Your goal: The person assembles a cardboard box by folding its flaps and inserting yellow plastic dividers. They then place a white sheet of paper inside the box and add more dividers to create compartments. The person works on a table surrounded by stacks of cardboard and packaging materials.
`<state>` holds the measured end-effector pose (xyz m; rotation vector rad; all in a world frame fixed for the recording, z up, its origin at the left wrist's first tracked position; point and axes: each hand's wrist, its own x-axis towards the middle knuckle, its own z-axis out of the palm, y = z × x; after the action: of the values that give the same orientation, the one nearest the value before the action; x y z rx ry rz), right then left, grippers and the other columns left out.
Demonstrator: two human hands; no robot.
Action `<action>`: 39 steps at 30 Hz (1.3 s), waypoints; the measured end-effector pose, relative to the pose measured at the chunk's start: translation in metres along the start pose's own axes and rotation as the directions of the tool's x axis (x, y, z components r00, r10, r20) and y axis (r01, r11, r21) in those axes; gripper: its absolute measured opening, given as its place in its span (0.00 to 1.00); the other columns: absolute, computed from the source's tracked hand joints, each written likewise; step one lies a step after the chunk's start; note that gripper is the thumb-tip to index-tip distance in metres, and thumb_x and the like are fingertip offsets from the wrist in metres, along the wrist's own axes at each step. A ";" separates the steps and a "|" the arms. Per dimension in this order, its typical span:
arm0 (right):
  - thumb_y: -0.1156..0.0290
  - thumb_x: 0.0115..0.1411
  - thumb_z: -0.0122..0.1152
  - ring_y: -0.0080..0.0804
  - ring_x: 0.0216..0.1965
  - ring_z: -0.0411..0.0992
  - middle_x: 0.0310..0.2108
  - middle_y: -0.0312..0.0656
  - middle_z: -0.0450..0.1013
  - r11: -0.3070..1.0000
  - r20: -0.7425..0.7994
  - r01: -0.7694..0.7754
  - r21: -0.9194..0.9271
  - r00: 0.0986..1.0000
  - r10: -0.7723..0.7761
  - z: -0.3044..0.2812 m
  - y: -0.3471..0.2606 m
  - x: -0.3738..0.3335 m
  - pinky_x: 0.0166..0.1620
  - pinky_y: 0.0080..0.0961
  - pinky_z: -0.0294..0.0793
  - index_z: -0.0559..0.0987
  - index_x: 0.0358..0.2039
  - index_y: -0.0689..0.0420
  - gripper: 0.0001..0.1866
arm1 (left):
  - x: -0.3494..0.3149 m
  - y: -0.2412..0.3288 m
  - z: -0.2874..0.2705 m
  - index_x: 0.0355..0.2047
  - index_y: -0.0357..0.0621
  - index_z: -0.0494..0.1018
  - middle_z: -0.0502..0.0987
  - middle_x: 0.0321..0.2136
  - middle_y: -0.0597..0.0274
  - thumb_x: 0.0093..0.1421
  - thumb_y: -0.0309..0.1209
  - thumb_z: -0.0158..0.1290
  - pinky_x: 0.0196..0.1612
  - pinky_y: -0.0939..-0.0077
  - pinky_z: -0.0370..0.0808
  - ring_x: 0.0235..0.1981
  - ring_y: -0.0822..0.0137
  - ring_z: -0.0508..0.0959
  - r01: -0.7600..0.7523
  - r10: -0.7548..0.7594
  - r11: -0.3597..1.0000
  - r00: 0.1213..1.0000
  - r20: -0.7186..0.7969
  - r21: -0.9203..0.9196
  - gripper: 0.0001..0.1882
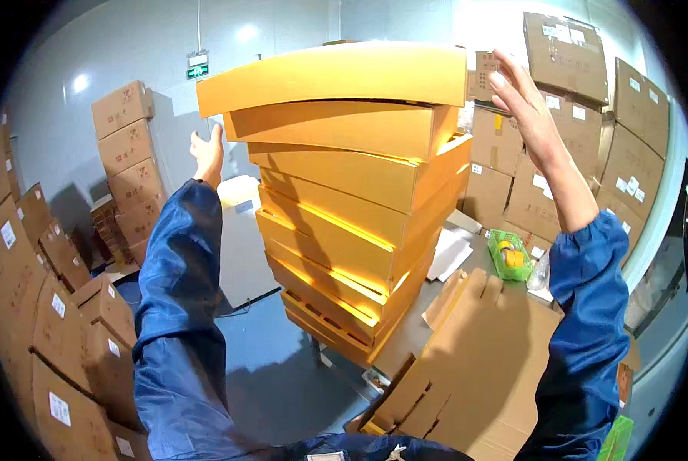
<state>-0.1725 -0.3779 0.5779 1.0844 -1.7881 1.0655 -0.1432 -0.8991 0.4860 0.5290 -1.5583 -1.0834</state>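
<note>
A tall stack of yellow boxes (325,174) rises in front of me, its shallow tray-like pieces set slightly askew on one another. The top yellow box (336,77) juts out past those beneath it on the left. My left hand (208,156) is raised beside the upper left of the stack, thumb and fingers apart, holding nothing. On the other side, my right hand (527,111) is lifted just off the right end of the top box, its fingers stretched out. Neither hand appears to touch the stack. Blue sleeves cover both forearms.
Flattened cardboard (475,361) lies on the work table at the right. Behind it sits a green basket (511,255) with yellow tape rolls (511,256). Brown cartons (129,146) are piled along the left, and more cartons (571,123) at the right. A white cabinet (244,246) stands behind the stack.
</note>
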 end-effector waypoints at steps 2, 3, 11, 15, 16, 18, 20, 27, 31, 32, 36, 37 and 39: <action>0.40 0.56 0.50 0.47 0.63 0.54 0.60 0.52 0.58 0.998 0.012 -0.048 0.027 0.999 0.048 0.022 0.001 0.021 0.61 0.43 0.56 0.62 0.61 0.49 0.37 | 0.024 -0.024 0.011 0.65 0.38 0.40 0.43 0.64 0.40 0.56 0.53 0.49 0.64 0.54 0.49 0.65 0.46 0.48 -0.040 0.043 0.998 0.998 0.055 -0.047 0.47; 0.40 0.56 0.51 0.46 0.61 0.56 0.59 0.52 0.59 0.999 0.055 -0.049 0.022 0.997 0.048 0.030 0.002 0.025 0.60 0.43 0.57 0.63 0.60 0.49 0.37 | 0.028 -0.029 0.016 0.65 0.38 0.39 0.44 0.64 0.41 0.57 0.53 0.49 0.64 0.54 0.48 0.65 0.48 0.48 -0.011 0.023 0.994 0.994 0.107 -0.113 0.48; 0.44 0.58 0.53 0.36 0.42 0.74 0.39 0.50 0.74 0.962 0.035 0.113 -0.249 0.994 -0.108 0.046 -0.015 0.025 0.46 0.31 0.70 0.70 0.51 0.57 0.31 | 0.049 -0.046 0.083 0.46 0.37 0.69 0.74 0.35 0.59 0.65 0.50 0.39 0.44 0.72 0.67 0.38 0.67 0.72 0.056 0.019 0.928 0.980 0.198 -0.368 0.26; 0.57 0.59 0.58 0.23 0.32 0.67 0.30 0.39 0.71 0.988 0.070 -0.017 -0.156 0.997 0.028 0.051 -0.041 0.023 0.36 0.20 0.67 0.71 0.42 0.65 0.23 | 0.087 -0.091 0.109 0.37 0.40 0.71 0.76 0.32 0.61 0.65 0.50 0.36 0.36 0.71 0.72 0.32 0.67 0.75 -0.128 0.194 0.939 0.963 0.185 -0.320 0.25; 0.55 0.58 0.57 0.27 0.34 0.67 0.32 0.43 0.71 0.980 0.056 0.059 -0.188 0.997 -0.049 0.057 -0.046 0.023 0.39 0.23 0.67 0.70 0.43 0.67 0.25 | 0.096 -0.094 0.096 0.38 0.40 0.71 0.76 0.32 0.61 0.66 0.48 0.36 0.37 0.68 0.72 0.33 0.66 0.75 -0.227 0.261 0.960 0.936 0.238 -0.161 0.24; 0.53 0.57 0.56 0.32 0.37 0.68 0.35 0.48 0.71 0.901 0.118 0.196 -0.387 0.980 -0.163 0.059 -0.062 0.021 0.42 0.27 0.67 0.69 0.44 0.68 0.28 | 0.046 -0.086 0.151 0.39 0.36 0.70 0.74 0.34 0.58 0.66 0.49 0.37 0.37 0.66 0.70 0.36 0.66 0.73 0.103 0.058 0.833 0.961 0.271 -0.544 0.25; 0.54 0.57 0.56 0.33 0.39 0.69 0.37 0.48 0.71 0.888 0.137 0.239 -0.394 0.970 -0.200 0.052 -0.037 0.000 0.43 0.27 0.67 0.70 0.45 0.66 0.27 | 0.077 -0.102 0.133 0.40 0.44 0.70 0.72 0.33 0.66 0.65 0.47 0.41 0.34 0.71 0.68 0.31 0.72 0.70 0.198 -0.043 0.875 0.940 0.338 -0.441 0.19; 0.55 0.58 0.58 0.37 0.45 0.70 0.44 0.51 0.71 0.780 0.224 0.216 -0.588 0.969 -0.100 -0.069 0.045 -0.134 0.49 0.30 0.68 0.70 0.48 0.61 0.25 | -0.098 -0.066 0.001 0.52 0.34 0.64 0.68 0.50 0.47 0.63 0.36 0.36 0.53 0.63 0.68 0.51 0.54 0.70 -0.586 0.587 0.806 0.809 0.006 0.083 0.22; 0.59 0.57 0.59 0.39 0.49 0.70 0.45 0.51 0.72 0.426 -0.181 -0.497 -0.756 0.784 0.594 -0.186 0.112 -0.314 0.52 0.33 0.67 0.71 0.50 0.60 0.24 | -0.272 -0.070 -0.054 0.51 0.33 0.63 0.67 0.49 0.43 0.61 0.42 0.39 0.54 0.56 0.66 0.49 0.50 0.69 -0.691 0.844 0.526 0.351 0.406 -0.495 0.25; 0.58 0.55 0.59 0.44 0.49 0.70 0.46 0.53 0.72 0.200 -0.299 -0.577 -0.792 0.652 0.697 -0.243 0.123 -0.389 0.52 0.35 0.67 0.72 0.49 0.60 0.25 | -0.309 -0.072 -0.043 0.48 0.34 0.65 0.68 0.47 0.44 0.59 0.37 0.42 0.53 0.56 0.67 0.48 0.49 0.70 -0.588 0.792 0.556 0.161 0.589 -0.588 0.21; 0.62 0.53 0.58 0.53 0.44 0.72 0.39 0.56 0.75 -0.114 -0.414 -0.617 -0.779 0.369 0.832 -0.329 0.125 -0.619 0.48 0.39 0.70 0.76 0.43 0.62 0.20 | -0.447 -0.095 0.005 0.43 0.36 0.69 0.70 0.44 0.46 0.53 0.22 0.52 0.52 0.61 0.67 0.46 0.47 0.71 -0.268 0.413 0.873 -0.036 0.910 -0.407 0.15; 0.59 0.51 0.61 0.54 0.44 0.72 0.40 0.55 0.75 -0.259 -0.474 -0.661 -0.704 0.165 0.865 -0.345 0.122 -0.659 0.48 0.40 0.70 0.76 0.42 0.63 0.23 | -0.480 -0.105 0.025 0.43 0.34 0.68 0.70 0.45 0.46 0.53 0.22 0.52 0.52 0.65 0.67 0.47 0.50 0.71 -0.265 0.328 0.909 -0.025 0.944 -0.323 0.15; 0.56 0.49 0.63 0.53 0.44 0.72 0.41 0.55 0.74 -0.289 -0.441 -0.596 -0.749 0.123 0.889 -0.349 0.122 -0.714 0.48 0.40 0.70 0.75 0.43 0.63 0.27 | -0.532 -0.165 0.059 0.47 0.33 0.67 0.69 0.46 0.47 0.57 0.25 0.51 0.53 0.64 0.65 0.48 0.49 0.69 -0.027 0.013 1.000 0.052 0.999 -0.011 0.17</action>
<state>0.0210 0.1738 0.0255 -1.0005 -2.8593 0.2704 -0.0801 -0.5313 0.0687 -0.5166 -2.8004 -1.5402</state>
